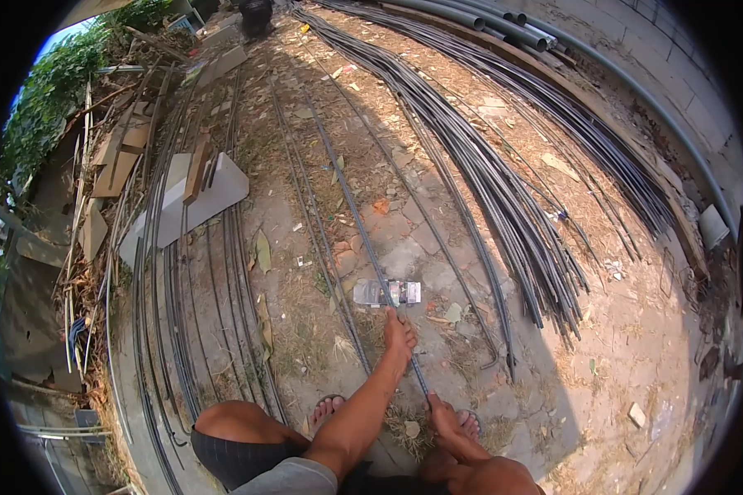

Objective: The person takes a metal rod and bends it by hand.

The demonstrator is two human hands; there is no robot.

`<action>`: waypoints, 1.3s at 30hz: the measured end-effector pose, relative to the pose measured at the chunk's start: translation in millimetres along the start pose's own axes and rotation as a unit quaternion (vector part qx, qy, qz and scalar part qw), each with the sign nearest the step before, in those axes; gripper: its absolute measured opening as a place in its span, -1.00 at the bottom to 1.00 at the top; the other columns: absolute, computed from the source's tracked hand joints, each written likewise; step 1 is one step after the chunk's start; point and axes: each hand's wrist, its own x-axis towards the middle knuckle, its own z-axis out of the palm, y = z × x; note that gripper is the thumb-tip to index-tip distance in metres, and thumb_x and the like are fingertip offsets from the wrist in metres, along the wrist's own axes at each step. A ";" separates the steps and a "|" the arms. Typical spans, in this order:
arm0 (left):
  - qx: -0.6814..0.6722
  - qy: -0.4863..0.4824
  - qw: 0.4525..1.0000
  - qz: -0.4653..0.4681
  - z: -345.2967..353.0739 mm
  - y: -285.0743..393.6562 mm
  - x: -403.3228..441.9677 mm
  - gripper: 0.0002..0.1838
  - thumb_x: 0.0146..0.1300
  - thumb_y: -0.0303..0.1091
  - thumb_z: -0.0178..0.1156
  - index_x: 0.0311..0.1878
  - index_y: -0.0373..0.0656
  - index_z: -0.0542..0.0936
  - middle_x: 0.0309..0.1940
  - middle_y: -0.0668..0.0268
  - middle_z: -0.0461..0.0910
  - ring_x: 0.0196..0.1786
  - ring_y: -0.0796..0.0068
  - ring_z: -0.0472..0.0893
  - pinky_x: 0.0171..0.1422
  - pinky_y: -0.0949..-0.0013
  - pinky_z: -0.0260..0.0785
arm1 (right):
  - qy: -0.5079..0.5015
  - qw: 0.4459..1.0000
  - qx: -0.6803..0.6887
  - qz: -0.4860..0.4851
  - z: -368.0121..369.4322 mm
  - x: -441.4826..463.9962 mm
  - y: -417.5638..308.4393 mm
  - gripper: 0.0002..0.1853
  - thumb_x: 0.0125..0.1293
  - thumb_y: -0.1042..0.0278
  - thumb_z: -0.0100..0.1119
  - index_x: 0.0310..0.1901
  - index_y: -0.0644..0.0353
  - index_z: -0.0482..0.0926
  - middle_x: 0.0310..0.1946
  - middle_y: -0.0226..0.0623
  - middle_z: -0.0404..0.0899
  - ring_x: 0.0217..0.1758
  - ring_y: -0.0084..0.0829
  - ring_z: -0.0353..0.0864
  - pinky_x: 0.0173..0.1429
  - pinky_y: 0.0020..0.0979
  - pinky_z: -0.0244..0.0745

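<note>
A long dark metal bar (357,216) runs from the upper middle down to my feet. My left hand (399,335) is closed around it, just below a small clear and printed pack (404,292) on the ground, which the bar crosses. Lower down, near my right foot, my right hand (442,414) is closed on the bar's near end. Other thin bars (437,239) lie on both sides of it, one with a bent end.
A thick bundle of bars (487,181) lies to the right, with grey pipes (504,26) by the wall behind. At left are more bars (173,330), a pale board (215,198) and wood scraps (111,165). Dry leaves litter the ground.
</note>
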 end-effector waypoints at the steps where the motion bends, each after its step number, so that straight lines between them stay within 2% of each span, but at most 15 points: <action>1: 0.000 0.001 1.000 -0.003 0.4 0.2 -0.4 -0.45 0.34 0.39 -0.16 -0.48 0.11 0.25 -0.73 0.57 0.09 -0.75 0.65 0.02 -0.70 0.49 -0.22 | 0.003 1.000 -0.005 -0.002 -0.2 -0.2 0.3 -0.50 0.43 -0.16 -0.08 -0.43 0.14 0.43 -0.77 -0.55 0.13 -0.82 -0.58 0.05 -0.72 -0.44 -0.10; 5: -0.006 0.025 1.000 -0.008 -2.7 -1.8 6.7 -0.45 0.33 0.40 -0.14 -0.47 0.11 0.25 -0.72 0.56 0.09 -0.74 0.65 0.03 -0.69 0.50 -0.21 | 0.022 0.998 -0.052 -0.016 3.7 3.6 0.4 -0.48 0.42 -0.18 -0.08 -0.45 0.14 0.45 -0.75 -0.55 0.16 -0.76 -0.58 0.10 -0.66 -0.42 -0.03; 8: 0.002 -0.013 1.000 0.001 -13.5 -6.1 24.8 -0.45 0.35 0.38 -0.15 -0.46 0.10 0.25 -0.71 0.55 0.09 -0.74 0.64 0.03 -0.69 0.50 -0.20 | 0.051 0.994 -0.091 -0.017 5.6 -7.5 -9.7 -0.45 0.40 -0.21 -0.07 -0.51 0.14 0.45 -0.72 -0.52 0.22 -0.70 -0.57 0.14 -0.58 -0.39 0.01; 10: 0.015 -0.006 1.000 0.007 -18.8 -4.2 28.1 -0.45 0.36 0.37 -0.17 -0.46 0.09 0.24 -0.71 0.55 0.09 -0.74 0.64 0.04 -0.70 0.50 -0.19 | 0.040 0.995 -0.084 -0.043 -3.3 14.7 14.0 -0.41 0.38 -0.26 -0.08 -0.54 0.15 0.47 -0.71 -0.47 0.28 -0.69 -0.54 0.17 -0.56 -0.35 0.04; 12: 0.004 -0.060 0.998 -0.010 -28.9 -2.0 38.8 -0.46 0.37 0.35 -0.17 -0.46 0.09 0.23 -0.71 0.54 0.09 -0.74 0.64 0.07 -0.71 0.51 -0.19 | 0.069 0.988 -0.118 -0.076 0.3 9.0 9.4 -0.35 0.34 -0.38 -0.14 -0.55 0.12 0.47 -0.71 -0.48 0.27 -0.58 -0.50 0.22 -0.40 -0.34 0.13; 13: 0.015 -0.046 0.999 -0.004 -25.5 -1.4 35.2 -0.47 0.38 0.34 -0.18 -0.47 0.10 0.23 -0.71 0.55 0.09 -0.73 0.64 0.06 -0.70 0.51 -0.17 | 0.068 0.984 -0.128 -0.100 -2.8 16.0 16.3 -0.33 0.33 -0.39 -0.13 -0.56 0.13 0.46 -0.70 -0.44 0.31 -0.55 -0.47 0.27 -0.34 -0.31 0.19; 15: 0.032 -0.034 0.999 0.010 -17.5 -0.1 22.3 -0.43 0.36 0.37 -0.18 -0.49 0.07 0.21 -0.71 0.52 0.10 -0.72 0.61 0.03 -0.69 0.48 -0.18 | 0.064 0.985 -0.134 -0.082 -5.7 18.4 19.3 -0.31 0.31 -0.41 -0.12 -0.56 0.17 0.45 -0.67 -0.40 0.34 -0.50 -0.43 0.32 -0.27 -0.26 0.23; 17: 0.049 0.000 0.999 0.014 -5.2 2.0 7.2 -0.39 0.33 0.41 -0.19 -0.51 0.04 0.20 -0.71 0.50 0.08 -0.71 0.59 0.01 -0.67 0.46 -0.18 | 0.059 0.983 -0.160 -0.073 -6.1 20.6 16.9 -0.27 0.30 -0.42 -0.12 -0.49 0.25 0.50 -0.57 -0.25 0.44 -0.38 -0.30 0.43 -0.16 -0.21 0.29; 19: 0.055 0.018 0.998 0.019 3.5 3.6 -6.6 -0.35 0.30 0.45 -0.19 -0.53 0.02 0.18 -0.72 0.48 0.07 -0.71 0.57 0.00 -0.64 0.43 -0.19 | 0.072 0.976 -0.194 -0.071 -5.0 20.0 15.5 -0.20 0.30 -0.42 -0.14 -0.35 0.38 0.61 -0.38 0.00 0.62 -0.19 -0.09 0.60 0.01 -0.15 0.39; 22: 0.058 0.027 0.998 0.029 10.8 0.3 -16.1 -0.31 0.27 0.49 -0.20 -0.56 0.01 0.15 -0.73 0.47 0.05 -0.70 0.55 0.01 -0.62 0.41 -0.18 | 0.101 0.973 -0.195 -0.077 -4.1 15.7 13.9 -0.25 0.29 -0.43 -0.12 -0.42 0.29 0.56 -0.47 -0.15 0.54 -0.31 -0.25 0.51 -0.10 -0.18 0.34; 25: 0.082 0.058 0.994 0.048 15.8 -1.7 -22.1 -0.32 0.27 0.49 -0.21 -0.55 0.01 0.14 -0.73 0.47 0.05 -0.69 0.55 0.01 -0.61 0.41 -0.16 | 0.067 0.976 -0.199 -0.062 -6.3 15.9 10.6 -0.22 0.28 -0.44 -0.13 -0.34 0.32 0.60 -0.34 -0.03 0.61 -0.19 -0.17 0.58 -0.01 -0.15 0.37; 28: 0.084 0.075 0.993 0.030 18.5 -0.5 -20.3 -0.38 0.33 0.43 -0.22 -0.46 0.01 0.18 -0.70 0.47 0.09 -0.69 0.56 0.02 -0.62 0.43 -0.13 | 0.053 0.976 -0.193 -0.084 -6.2 14.8 10.0 -0.13 0.30 -0.45 -0.19 -0.12 0.46 0.60 -0.17 0.18 0.61 0.02 0.08 0.57 0.20 -0.11 0.32; 30: 0.079 0.047 0.996 0.005 -3.9 0.2 16.3 -0.46 0.39 0.35 -0.23 -0.35 0.02 0.23 -0.67 0.48 0.14 -0.69 0.58 0.04 -0.66 0.46 -0.12 | 0.044 0.978 -0.184 -0.089 -6.7 15.0 9.8 -0.13 0.30 -0.45 -0.19 -0.13 0.45 0.60 -0.17 0.17 0.61 0.02 0.08 0.57 0.20 -0.11 0.32; 36: 0.123 0.049 0.991 -0.009 0.1 7.1 9.2 -0.46 0.41 0.33 -0.26 -0.35 0.02 0.16 -0.66 0.49 0.03 -0.68 0.57 -0.01 -0.63 0.42 -0.16 | 0.032 0.978 -0.183 -0.091 -16.1 16.8 9.6 -0.13 0.30 -0.45 -0.19 -0.15 0.44 0.60 -0.19 0.16 0.61 0.00 0.06 0.57 0.18 -0.11 0.32; 39: 0.086 0.020 0.996 0.007 2.7 6.8 3.4 -0.46 0.42 0.32 -0.29 -0.39 0.03 0.16 -0.69 0.51 0.02 -0.71 0.58 -0.06 -0.68 0.43 -0.21 | 0.026 0.978 -0.183 -0.094 -18.9 16.6 8.6 -0.13 0.29 -0.46 -0.20 -0.15 0.44 0.60 -0.19 0.15 0.61 -0.01 0.05 0.57 0.18 -0.11 0.32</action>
